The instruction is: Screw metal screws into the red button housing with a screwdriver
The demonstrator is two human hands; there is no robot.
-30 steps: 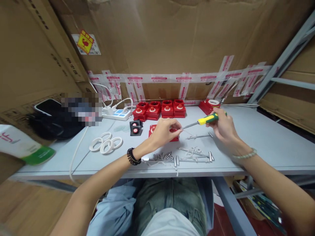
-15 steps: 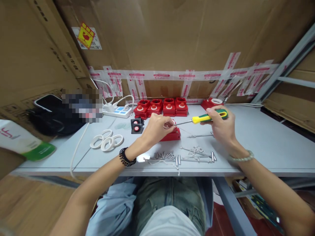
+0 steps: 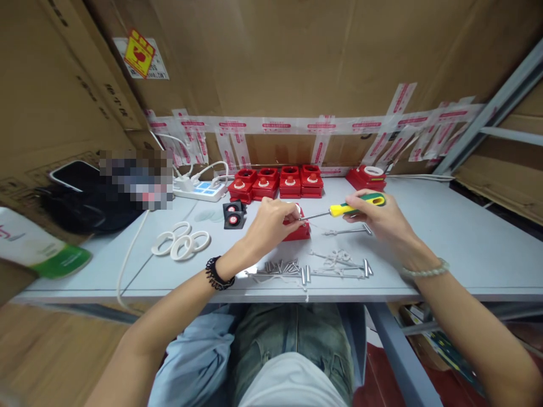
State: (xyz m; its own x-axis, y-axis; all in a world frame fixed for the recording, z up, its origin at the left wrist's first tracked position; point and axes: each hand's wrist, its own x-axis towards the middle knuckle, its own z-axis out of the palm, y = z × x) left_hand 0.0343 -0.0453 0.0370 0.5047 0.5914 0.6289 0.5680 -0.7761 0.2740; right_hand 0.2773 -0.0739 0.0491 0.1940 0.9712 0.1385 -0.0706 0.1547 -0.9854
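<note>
My right hand (image 3: 377, 217) is wrapped round the yellow-and-green handle of a screwdriver (image 3: 337, 210). Its shaft points left, with the tip at a small red box (image 3: 302, 232) on the table. My left hand (image 3: 271, 221) is closed over this box, thumb and fingers together around the screwdriver tip. Whatever small part lies under those fingertips is hidden. Part of a white ring shows on top of the box. Just right of the box lies a thin metal rod (image 3: 345, 231) with a string.
Several red boxes (image 3: 289, 183) line the back, another red box (image 3: 365, 178) farther right. White rings (image 3: 183, 249), black square parts (image 3: 233, 217) and a power strip (image 3: 201, 191) sit left. Metal pins (image 3: 282, 267) and strings lie near the front edge.
My right hand has turned on the screwdriver handle, its fingers changing position, and the handle has shifted slightly left. The left hand stays at the red box. The whole view has tilted a little.
</note>
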